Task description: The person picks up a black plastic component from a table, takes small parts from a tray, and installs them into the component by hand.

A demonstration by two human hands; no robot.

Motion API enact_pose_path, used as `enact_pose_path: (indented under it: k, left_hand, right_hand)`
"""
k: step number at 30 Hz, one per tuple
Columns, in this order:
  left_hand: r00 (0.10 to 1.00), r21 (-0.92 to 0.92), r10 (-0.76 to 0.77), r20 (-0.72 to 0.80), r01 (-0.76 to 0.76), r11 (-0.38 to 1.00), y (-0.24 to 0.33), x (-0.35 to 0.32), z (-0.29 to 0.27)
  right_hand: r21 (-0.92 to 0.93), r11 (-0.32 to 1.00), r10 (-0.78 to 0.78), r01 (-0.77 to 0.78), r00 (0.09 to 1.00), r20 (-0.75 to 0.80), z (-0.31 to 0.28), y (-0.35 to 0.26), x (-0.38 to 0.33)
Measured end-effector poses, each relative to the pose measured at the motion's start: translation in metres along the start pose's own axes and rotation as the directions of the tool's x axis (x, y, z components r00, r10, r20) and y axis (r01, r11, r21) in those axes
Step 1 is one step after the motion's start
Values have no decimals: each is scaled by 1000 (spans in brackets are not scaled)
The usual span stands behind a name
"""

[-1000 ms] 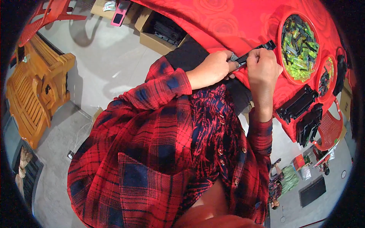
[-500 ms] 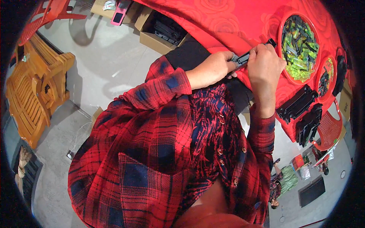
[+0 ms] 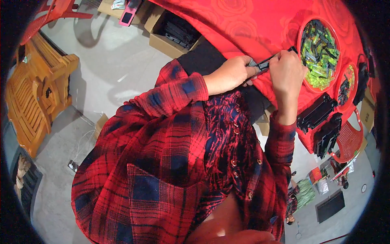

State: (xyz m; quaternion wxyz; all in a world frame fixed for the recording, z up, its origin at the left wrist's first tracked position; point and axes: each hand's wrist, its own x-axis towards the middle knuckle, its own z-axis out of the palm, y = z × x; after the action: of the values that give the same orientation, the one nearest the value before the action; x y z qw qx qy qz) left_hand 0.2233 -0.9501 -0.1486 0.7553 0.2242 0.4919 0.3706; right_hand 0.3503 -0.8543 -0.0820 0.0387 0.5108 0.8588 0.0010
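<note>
Between my two hands, at the edge of the red-covered table [image 3: 211, 15], is a long narrow black plastic part [image 3: 264, 65]. My left hand [image 3: 232, 75] grips its near end with the fingers closed round it; a small greyish patch shows by the thumb. My right hand [image 3: 287, 73] is closed on the far end, with the knuckles up, and a black tip sticks out beyond the fingers. The fingers hide much of the part. Just right of my right hand stands a red round basket [image 3: 300, 38] of small yellow-green and black pieces.
A smaller red basket [image 3: 355, 83] holds similar pieces. Stacks of black plastic parts [image 3: 317, 112] lie at the table's right edge, near a red chair [image 3: 350, 140]. A cardboard box [image 3: 162, 45] of black parts is beyond my left arm. A wooden chair [image 3: 34, 93] stands far left.
Both hands have shifted slightly, still holding the black part. My right hand has tilted a little, and more of the part shows between the hands. The whole view has moved slightly.
</note>
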Motion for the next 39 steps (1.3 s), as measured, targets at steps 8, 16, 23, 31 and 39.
enact_pose_path:
  k: [8,16,23,31,39]
  left_hand:
    - [999,-12,29,21,-29,1000,3,2,2]
    - [998,-190,-55,22,58,980,12,-5,4]
    - [997,-192,6,82,10,981,5,-2,1]
    - [997,231,71,-7,-68,971,-2,2,1]
    - [971,568,227,-73,-146,810,7,-8,2]
  right_hand:
    - [49,998,47,-45,998,-40,3,-5,-9]
    - [165,982,89,-90,996,12,4,-1,-18]
    - [192,981,50,-31,994,-95,8,-5,-23]
    - [309,951,65,-8,982,-175,13,-7,-32]
    - [581,814,65,18,990,-123,7,0,-35]
